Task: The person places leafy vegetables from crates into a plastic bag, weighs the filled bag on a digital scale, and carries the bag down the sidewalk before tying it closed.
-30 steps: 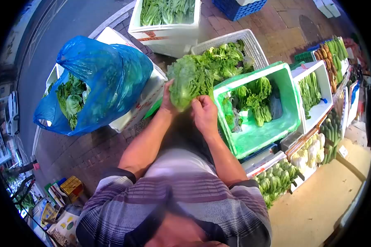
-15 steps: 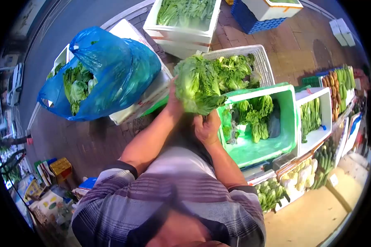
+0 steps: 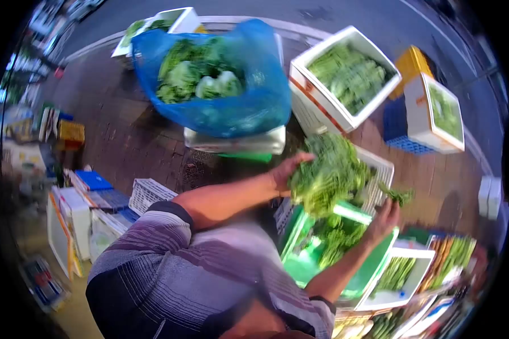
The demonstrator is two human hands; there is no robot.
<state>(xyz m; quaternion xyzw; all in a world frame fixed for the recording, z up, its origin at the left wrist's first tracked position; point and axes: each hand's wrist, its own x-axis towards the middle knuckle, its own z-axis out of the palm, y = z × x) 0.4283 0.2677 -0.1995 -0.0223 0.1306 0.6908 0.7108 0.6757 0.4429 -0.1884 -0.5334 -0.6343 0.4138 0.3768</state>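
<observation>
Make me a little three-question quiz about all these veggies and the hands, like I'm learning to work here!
1. True or false: both hands are gripping the big leafy head.
2. The blue bag is: A) tied shut; B) folded flat; C) open, with greens showing inside.
3. Fill the gap: the right hand has a small piece of ____ at its fingertips.

Key:
1. False; only the left hand grips it.
2. C.
3. Green leaf.
</observation>
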